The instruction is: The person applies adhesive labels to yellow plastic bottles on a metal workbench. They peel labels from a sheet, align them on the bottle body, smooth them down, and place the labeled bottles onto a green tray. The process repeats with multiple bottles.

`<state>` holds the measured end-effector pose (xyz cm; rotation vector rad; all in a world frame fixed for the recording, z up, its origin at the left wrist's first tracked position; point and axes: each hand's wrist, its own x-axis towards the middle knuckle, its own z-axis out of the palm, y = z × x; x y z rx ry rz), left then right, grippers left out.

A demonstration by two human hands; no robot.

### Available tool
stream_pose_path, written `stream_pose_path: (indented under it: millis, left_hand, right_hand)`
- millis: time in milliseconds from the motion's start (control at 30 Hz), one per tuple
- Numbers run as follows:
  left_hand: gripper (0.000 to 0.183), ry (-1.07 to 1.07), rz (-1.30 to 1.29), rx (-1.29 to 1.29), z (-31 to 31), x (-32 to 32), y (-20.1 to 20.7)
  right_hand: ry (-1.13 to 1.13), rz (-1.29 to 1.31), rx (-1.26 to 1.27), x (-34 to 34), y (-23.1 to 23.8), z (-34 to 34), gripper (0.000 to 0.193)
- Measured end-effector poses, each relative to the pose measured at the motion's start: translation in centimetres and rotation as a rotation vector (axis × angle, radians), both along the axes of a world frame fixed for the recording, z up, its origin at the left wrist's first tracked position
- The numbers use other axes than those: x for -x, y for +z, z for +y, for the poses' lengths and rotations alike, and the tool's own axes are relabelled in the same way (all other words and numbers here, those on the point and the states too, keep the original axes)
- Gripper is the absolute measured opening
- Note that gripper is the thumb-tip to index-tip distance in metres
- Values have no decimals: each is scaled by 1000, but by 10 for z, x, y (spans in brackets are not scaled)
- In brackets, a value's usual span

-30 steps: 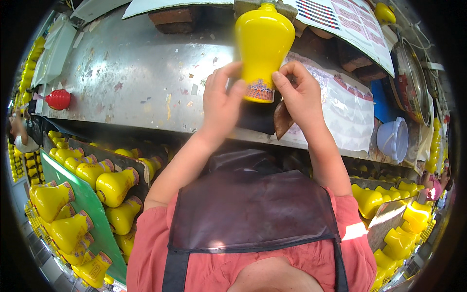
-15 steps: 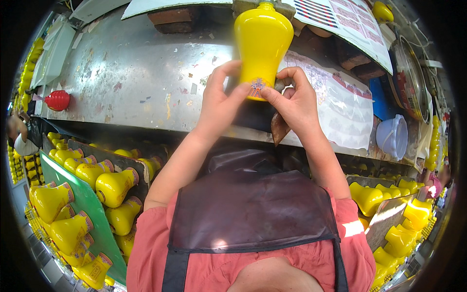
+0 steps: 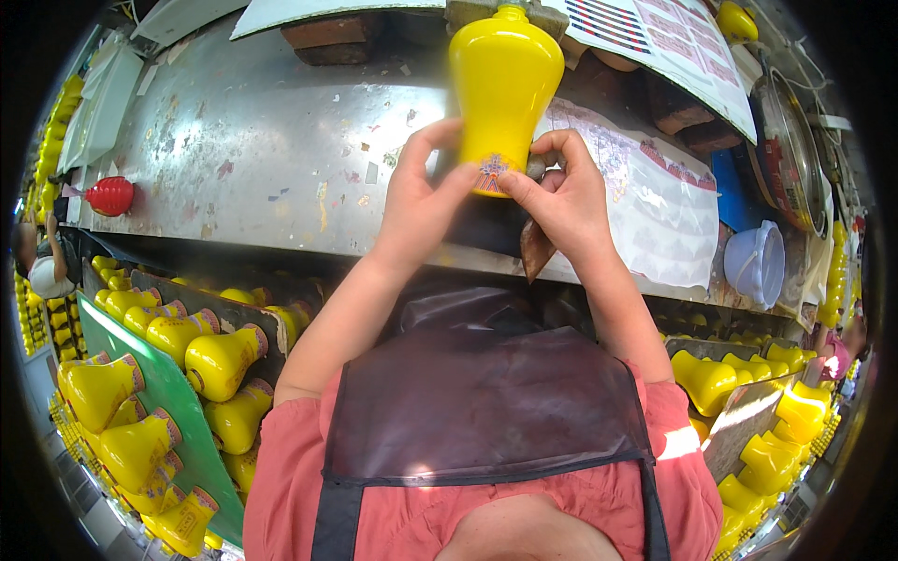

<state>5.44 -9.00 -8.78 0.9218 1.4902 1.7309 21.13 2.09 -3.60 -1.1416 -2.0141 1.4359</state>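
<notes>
A glossy yellow vase (image 3: 505, 84) lies with its narrow neck away from me, propped against a dark support at the far side. On its near end sits a small patterned decal (image 3: 492, 172) in blue and red. My left hand (image 3: 421, 192) is closed round the vase's left side, its thumb against the decal's left edge; its fingertips are hidden behind the vase. From the right, my right hand (image 3: 567, 187) presses its thumb on the decal's lower right, its fingers curled beside the vase. A brown pointed block (image 3: 536, 251) shows below my right hand.
Printed decal sheets (image 3: 645, 201) lie right of the vase, near a pale bucket (image 3: 754, 264). A red round container (image 3: 110, 195) stands at the left. Racks of yellow vases flank me, with a green board (image 3: 159, 411) on the left. Another person (image 3: 49, 266) is at far left.
The vase and both hands have barely moved; the decal sits at nearly the same spot under my thumbs. At the far left, the other person has shifted their arm.
</notes>
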Motion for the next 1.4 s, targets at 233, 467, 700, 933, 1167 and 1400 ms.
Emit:
stream_pose_path:
  millis: [233,467,700,933,1167,1400]
  left_hand:
    - [82,88,827,23,-2,-4,19]
    - [85,137,953,-84,10,9,21]
    - [90,130,861,19,5,-4,10]
    - [87,-26,755,18,-4,10,7]
    - [66,-54,499,32,2,10,-6]
    - [68,-75,433,19,2,9,-8]
  right_hand:
    - [-91,70,-20,-1,-2,29,45]
    - [98,37,121,-1,19,48,45]
    - [107,79,-10,-16,21,32,50]
    - [140,-24,-61,-18,1,15,63]
    - [97,-110,-134,-7,1,6,82]
    - [64,-39,-47,-4,5,3,87]
